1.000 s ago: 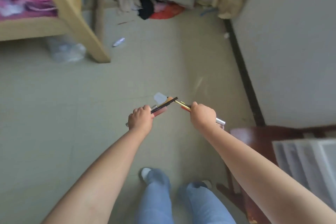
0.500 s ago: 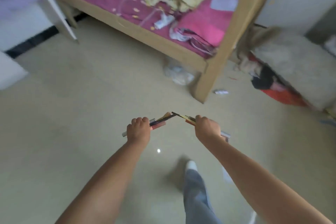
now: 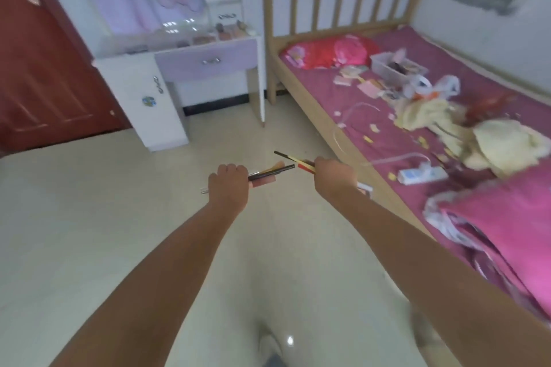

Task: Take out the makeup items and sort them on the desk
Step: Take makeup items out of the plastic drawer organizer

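Note:
My left hand (image 3: 229,186) grips a bundle of thin makeup sticks (image 3: 269,173), dark pencils and a pinkish tube, whose tips point right. My right hand (image 3: 334,177) grips a second bundle of makeup pencils (image 3: 293,159), black, yellow and red, pointing left, with a silver end showing behind the wrist. Both hands are held out over the pale floor. The desk (image 3: 208,64), a white dressing table with a lilac drawer, stands far ahead at the wall and carries several small items on its top.
A wooden bed (image 3: 301,98) with a purple sheet fills the right side, strewn with a clear box (image 3: 398,68), bags, cloths and a power strip (image 3: 422,174). A red-brown door (image 3: 38,74) is at the left. Pale floor lies between me and the desk.
The view has swung left from the room's corner and bed leg to the bed and the desk. Both hands keep their grip on their bundles, held the same way.

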{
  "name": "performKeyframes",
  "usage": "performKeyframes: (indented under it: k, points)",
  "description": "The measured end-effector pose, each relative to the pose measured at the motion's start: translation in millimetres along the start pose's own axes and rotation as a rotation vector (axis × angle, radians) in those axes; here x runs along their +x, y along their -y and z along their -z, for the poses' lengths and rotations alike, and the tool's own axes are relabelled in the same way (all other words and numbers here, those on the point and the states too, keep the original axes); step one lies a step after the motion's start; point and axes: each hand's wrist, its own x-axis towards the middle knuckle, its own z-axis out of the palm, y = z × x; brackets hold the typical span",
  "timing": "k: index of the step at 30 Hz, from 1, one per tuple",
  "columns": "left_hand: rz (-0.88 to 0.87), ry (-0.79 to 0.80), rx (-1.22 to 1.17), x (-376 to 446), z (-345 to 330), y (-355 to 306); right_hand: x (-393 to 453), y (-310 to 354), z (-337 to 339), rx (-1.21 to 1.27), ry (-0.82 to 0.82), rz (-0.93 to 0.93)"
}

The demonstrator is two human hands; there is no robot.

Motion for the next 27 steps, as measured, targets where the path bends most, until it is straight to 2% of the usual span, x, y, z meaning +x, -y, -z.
performKeyframes:
  k: [2, 4, 6, 9, 10, 11, 14, 18, 19, 22, 27]
  points:
    - [0.000, 0.000, 0.022, 55, 0, 27, 68, 27, 24, -0.009, -0.036, 0.062]
    - [0.081, 0.086, 0.010, 108, 14, 56, 135, 55, 51, -0.024, -0.080, 0.102]
    - [0.176, 0.041, 0.013, 178, 8, 91, 197, 79, 76, -0.034, -0.111, 0.118]
    - [0.182, -0.085, 0.081, 266, 14, 139, 282, 111, 112, -0.030, -0.181, 0.159]
    - [0.188, -0.052, 0.064, 292, 13, 155, 307, 122, 121, -0.030, -0.197, 0.180]
    - [0.203, -0.123, 0.060, 319, 2, 172, 331, 132, 128, -0.029, -0.203, 0.200]
    - [0.299, -0.062, 0.060, 381, 8, 208, 412, 162, 145, -0.017, -0.203, 0.259]
    - [0.347, -0.132, 0.129, 485, -17, 275, 535, 213, 173, -0.101, -0.263, 0.367]
    - [0.365, -0.191, 0.168, 511, -21, 294, 566, 227, 177, -0.105, -0.284, 0.382]
    - [0.409, -0.043, 0.141, 590, -39, 344, 661, 268, 188, -0.084, -0.343, 0.433]
    - [0.468, -0.040, 0.160, 710, -61, 426, 809, 339, 226, -0.102, -0.396, 0.526]
